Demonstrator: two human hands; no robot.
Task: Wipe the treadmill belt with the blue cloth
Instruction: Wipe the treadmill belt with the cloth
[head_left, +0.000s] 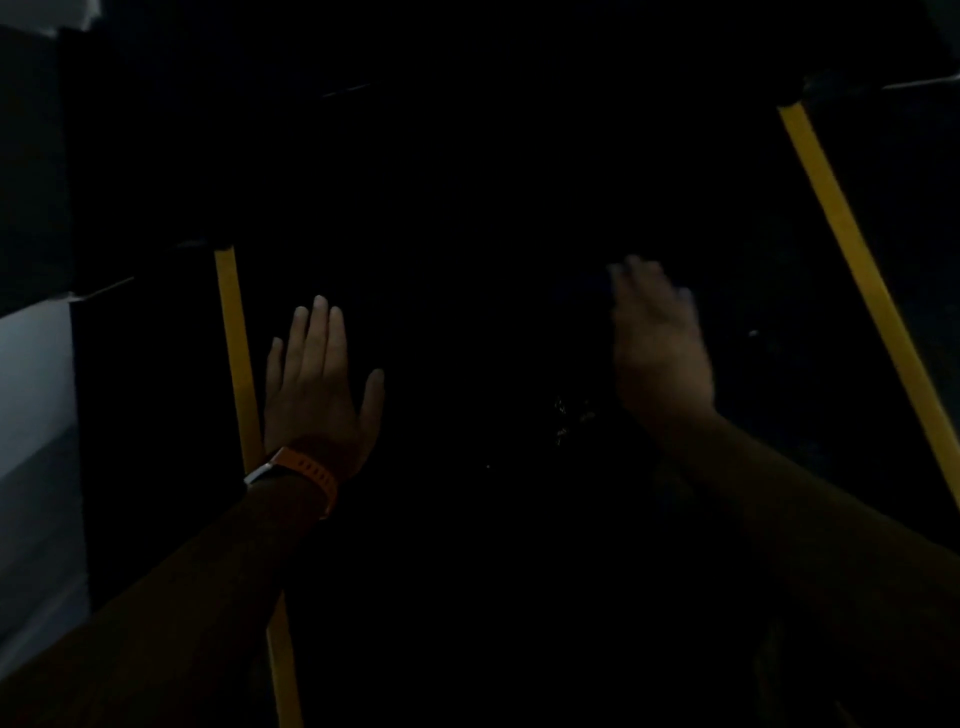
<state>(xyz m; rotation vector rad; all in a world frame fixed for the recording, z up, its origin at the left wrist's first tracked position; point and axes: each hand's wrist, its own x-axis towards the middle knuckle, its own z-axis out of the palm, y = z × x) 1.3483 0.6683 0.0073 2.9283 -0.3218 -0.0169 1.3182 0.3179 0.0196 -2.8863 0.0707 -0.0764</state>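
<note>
The scene is very dark. The black treadmill belt (478, 312) fills the middle of the view, between two yellow side strips. My left hand (317, 384) lies flat on the belt's left part, fingers spread, palm down, with an orange watch strap on the wrist. My right hand (660, 343) is blurred with motion over the belt's right part, fingers extended. The darkness hides whether the blue cloth is under it; I cannot make out the cloth anywhere.
A yellow strip (236, 353) runs along the belt's left edge and another yellow strip (852, 260) along its right edge. A pale wall or panel (36, 415) stands at the far left. A few small glints (566, 415) show on the belt.
</note>
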